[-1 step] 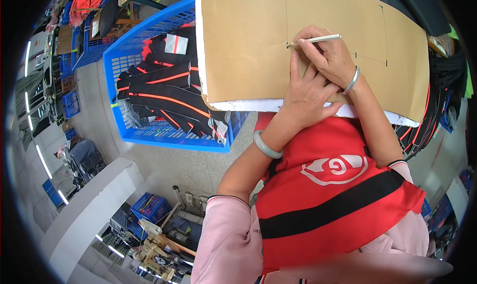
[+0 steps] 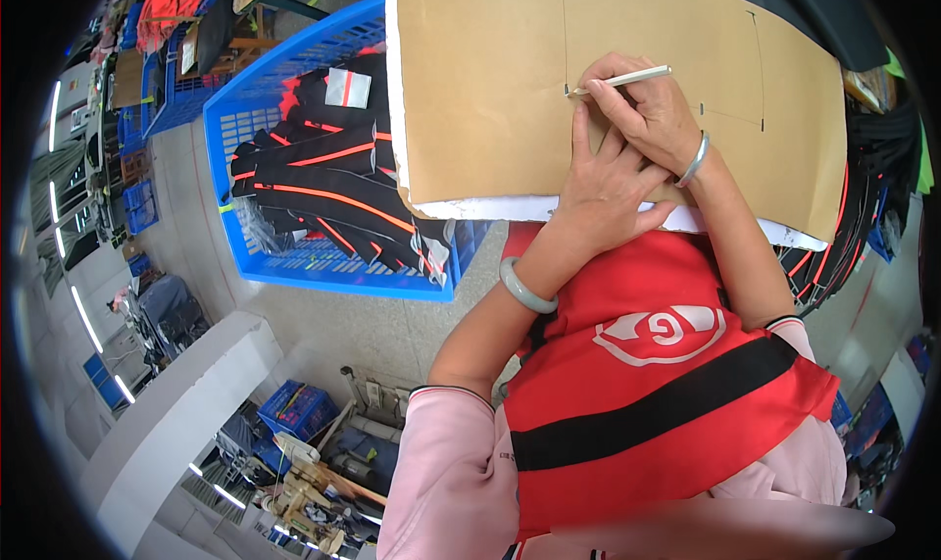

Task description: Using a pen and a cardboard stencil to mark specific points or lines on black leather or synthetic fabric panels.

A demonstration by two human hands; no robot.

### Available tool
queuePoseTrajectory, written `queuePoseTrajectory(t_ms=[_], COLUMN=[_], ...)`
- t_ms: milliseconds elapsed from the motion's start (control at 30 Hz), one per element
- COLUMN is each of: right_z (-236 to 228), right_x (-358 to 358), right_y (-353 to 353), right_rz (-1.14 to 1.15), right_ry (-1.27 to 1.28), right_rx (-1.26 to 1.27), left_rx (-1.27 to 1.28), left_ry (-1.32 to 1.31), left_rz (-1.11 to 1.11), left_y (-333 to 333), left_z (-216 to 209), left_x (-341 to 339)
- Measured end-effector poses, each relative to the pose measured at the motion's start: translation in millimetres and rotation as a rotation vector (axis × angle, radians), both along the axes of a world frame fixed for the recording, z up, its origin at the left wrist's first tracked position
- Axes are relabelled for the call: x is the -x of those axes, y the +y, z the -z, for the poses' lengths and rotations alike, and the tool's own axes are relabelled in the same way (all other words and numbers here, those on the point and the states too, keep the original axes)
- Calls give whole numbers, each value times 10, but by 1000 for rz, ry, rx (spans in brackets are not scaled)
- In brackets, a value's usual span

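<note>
A white pencil [image 2: 635, 76] sits pinched in my right hand [image 2: 652, 114], its tip touching a short dark mark on a sheet of brown paper [image 2: 480, 99]. Thin dark lines and several small dark marks run across the sheet. My left hand [image 2: 610, 183] lies flat on the paper's near part, fingers stretched out and the index finger pointing up close to the pencil tip. The heel of my right hand rests over some of the left fingers and partly hides them. White paper edges [image 2: 490, 208] show beneath the brown sheet.
Left of the work surface stands a blue plastic crate [image 2: 343, 283] holding black garment pieces [image 2: 323, 190] with orange stripes. More striped dark fabric [image 2: 823, 261] hangs at the right edge. A dark object [image 2: 823, 16] borders the sheet at the far right. A white pillar [image 2: 181, 408] rises at lower left.
The pencil tip and my right hand's fingers have shifted very slightly toward me along the mark. My left hand stays where it was.
</note>
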State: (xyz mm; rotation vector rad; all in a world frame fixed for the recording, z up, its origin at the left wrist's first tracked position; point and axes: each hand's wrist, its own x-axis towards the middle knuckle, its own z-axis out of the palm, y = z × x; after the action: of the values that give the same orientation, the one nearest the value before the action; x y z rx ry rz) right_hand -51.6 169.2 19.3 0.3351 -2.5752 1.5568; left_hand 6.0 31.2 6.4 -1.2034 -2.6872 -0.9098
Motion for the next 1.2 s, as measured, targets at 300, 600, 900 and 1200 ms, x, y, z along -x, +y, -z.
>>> queuePoseTrajectory(t_ms=[300, 600, 900, 1200], right_z=[66, 157, 161, -20], right_x=[-52, -430, -894, -1208], right_y=[108, 905, 1367, 1058], right_rz=[64, 246, 518, 259], right_ry=[-216, -164, -55, -150], right_rx=[480, 737, 472, 451], left_rx=[22, 65, 118, 186], left_ry=[-11, -37, -41, -80], left_rz=[4, 16, 16, 69], left_y=[30, 19, 15, -7], left_z=[-48, -58, -120, -186], left_x=[-5, -10, -6, -57])
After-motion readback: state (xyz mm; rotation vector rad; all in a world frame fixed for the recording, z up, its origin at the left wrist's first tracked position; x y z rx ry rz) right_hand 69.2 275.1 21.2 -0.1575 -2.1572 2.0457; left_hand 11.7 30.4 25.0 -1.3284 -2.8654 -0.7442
